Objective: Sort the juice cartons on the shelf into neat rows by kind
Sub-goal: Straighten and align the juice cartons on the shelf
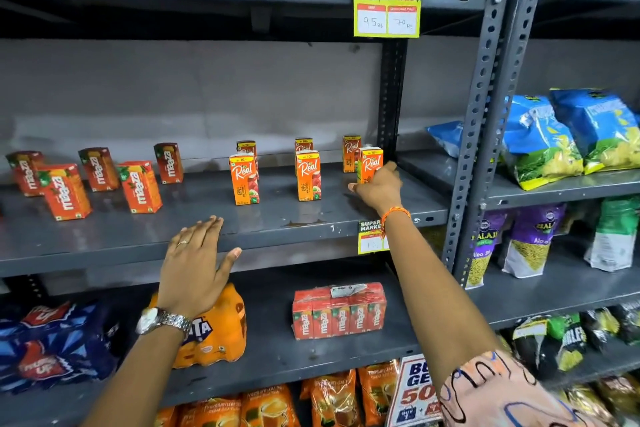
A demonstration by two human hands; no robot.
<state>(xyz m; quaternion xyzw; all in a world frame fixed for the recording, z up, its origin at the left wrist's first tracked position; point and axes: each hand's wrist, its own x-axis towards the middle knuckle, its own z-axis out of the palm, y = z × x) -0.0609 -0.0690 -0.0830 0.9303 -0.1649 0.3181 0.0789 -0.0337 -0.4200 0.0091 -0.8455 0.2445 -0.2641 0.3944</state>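
The patterned sleeve (pixel 502 392) of the right arm is lying nearest the camera. The right hand (pixel 379 189) is reaching to the far right of the grey shelf (pixel 242 225) and gripping a Real apple carton (pixel 370 163), fingers wrapping its lower part. The left hand (pixel 197 263), wearing a wristwatch (pixel 162 321), is hovering flat and released over the shelf's front edge. Further Real cartons (pixel 308 175) are standing upright in paired columns at centre-right; Maaza cartons (pixel 65 191) are standing in loose rows at left, well apart.
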